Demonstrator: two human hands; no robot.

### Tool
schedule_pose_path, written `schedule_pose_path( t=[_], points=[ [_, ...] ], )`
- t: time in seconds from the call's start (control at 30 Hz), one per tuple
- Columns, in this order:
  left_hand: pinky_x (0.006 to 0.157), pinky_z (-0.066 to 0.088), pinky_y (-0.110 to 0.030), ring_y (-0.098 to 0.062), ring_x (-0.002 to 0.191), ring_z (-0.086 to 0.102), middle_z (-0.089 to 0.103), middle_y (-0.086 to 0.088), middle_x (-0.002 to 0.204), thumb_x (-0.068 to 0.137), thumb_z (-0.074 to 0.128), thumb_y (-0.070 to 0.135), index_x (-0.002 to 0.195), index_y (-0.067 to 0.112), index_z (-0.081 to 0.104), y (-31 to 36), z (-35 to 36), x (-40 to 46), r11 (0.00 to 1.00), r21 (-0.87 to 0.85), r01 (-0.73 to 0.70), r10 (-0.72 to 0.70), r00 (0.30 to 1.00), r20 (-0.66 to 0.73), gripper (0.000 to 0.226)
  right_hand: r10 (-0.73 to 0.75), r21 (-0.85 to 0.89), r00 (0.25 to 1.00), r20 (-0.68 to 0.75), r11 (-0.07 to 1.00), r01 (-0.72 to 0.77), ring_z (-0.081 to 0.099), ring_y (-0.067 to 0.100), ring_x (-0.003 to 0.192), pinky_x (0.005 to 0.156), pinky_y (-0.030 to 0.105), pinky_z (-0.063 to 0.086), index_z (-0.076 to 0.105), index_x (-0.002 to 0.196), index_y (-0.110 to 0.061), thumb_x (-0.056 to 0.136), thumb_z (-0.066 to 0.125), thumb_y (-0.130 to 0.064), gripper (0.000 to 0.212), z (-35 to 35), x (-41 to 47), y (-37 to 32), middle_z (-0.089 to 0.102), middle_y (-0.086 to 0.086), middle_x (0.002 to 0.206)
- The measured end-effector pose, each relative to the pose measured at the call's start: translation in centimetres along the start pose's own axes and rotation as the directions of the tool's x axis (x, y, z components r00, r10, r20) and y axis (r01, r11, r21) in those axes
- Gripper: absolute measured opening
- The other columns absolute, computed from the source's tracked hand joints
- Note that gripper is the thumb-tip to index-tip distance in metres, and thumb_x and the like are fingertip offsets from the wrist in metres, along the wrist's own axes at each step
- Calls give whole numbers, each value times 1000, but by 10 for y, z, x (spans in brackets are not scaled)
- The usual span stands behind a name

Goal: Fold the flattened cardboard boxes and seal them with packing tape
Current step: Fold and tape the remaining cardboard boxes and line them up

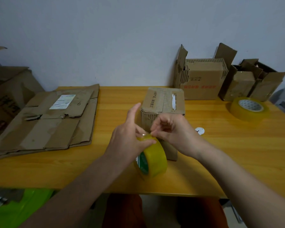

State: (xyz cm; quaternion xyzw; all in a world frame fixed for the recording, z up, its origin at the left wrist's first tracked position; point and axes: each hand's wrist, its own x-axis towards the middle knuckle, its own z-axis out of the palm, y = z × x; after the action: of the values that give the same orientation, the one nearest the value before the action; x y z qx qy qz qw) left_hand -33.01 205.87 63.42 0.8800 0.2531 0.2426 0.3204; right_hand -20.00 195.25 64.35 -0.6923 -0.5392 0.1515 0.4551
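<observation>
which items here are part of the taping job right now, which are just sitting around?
In use:
left hand gripping the tape roll
right hand picking at the roll's tape end
folded box behind the hands

Lying about:
flattened cardboard, still to fold
spare tape roll
open boxes by the wall
white disc

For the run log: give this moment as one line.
left hand: holds yellow tape roll | right hand: fingers pick at roll's tape end | small folded box: behind hands | stage: starting tape
</observation>
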Motion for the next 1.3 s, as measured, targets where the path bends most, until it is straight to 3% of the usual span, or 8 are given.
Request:
schedule_pose_path(
  t=[0.13,0.33,0.6,0.77,0.87,1.0,1.17,1.3],
  points=[
    [97,46,-32,-17,120,49,37,2,142,59,86,51,141,33,38,1,-14,5,962,240,128,-143,989,47,97,-27,12,999,29,1000,27,63,20,73,74,38,55,60,73,-23,79,72,2,28,3,-1,-1,67,3,75],
    [53,39,-10,3,55,53,61,14,63,71,85,27,73,24,69,1,-9,2,996,86,2,-7,998,56,16,-41,-17,998,-40,999,40,64,16,72,74,41,55,60,79,-21,81,71,1,24,8,-4,-4,67,3,76],
    [74,57,-37,-15,92,57,50,3,106,76,80,16,66,13,65,3,-2,-5,974,102,-205,223,948,-228,19,114,278,936,-334,960,-18,63,12,110,83,26,56,52,115,-23,89,45,19,50,-1,-26,14,58,-8,120],
    [77,37,-1,-4,93,51,53,4,101,80,76,18,68,12,64,11,-10,7,992,-59,-108,73,902,-425,18,245,164,935,257,942,-292,47,-3,122,95,15,46,22,146,-32,72,80,-3,98,-2,-64,42,40,-14,139],
    [71,43,-9,-6,80,57,59,-2,89,83,74,18,68,16,64,15,2,11,928,-372,-35,-125,909,-397,18,277,377,956,-97,899,-222,51,-2,120,93,13,44,30,144,-22,66,87,-22,96,18,-65,39,50,-8,135],
    [58,53,-20,-3,63,63,67,3,70,87,69,14,72,10,63,32,30,8,628,-760,166,-405,904,-138,16,341,544,775,-532,839,5,63,11,99,83,26,52,57,115,-25,64,80,-37,56,24,-59,39,68,-4,103],
    [63,49,-22,-9,62,53,58,2,66,89,67,20,68,13,60,18,38,10,679,-709,190,-476,849,-228,24,132,115,762,-634,991,-75,55,15,95,78,10,42,53,121,-13,75,65,14,54,-9,-58,47,59,-2,106],
    [60,43,-12,-7,72,55,62,2,77,90,66,24,70,13,61,3,32,14,700,-687,196,-497,825,-271,23,72,-111,723,-687,973,-202,46,17,110,87,32,41,50,129,-14,76,61,15,62,-39,-64,64,51,-2,119]
  ],
)
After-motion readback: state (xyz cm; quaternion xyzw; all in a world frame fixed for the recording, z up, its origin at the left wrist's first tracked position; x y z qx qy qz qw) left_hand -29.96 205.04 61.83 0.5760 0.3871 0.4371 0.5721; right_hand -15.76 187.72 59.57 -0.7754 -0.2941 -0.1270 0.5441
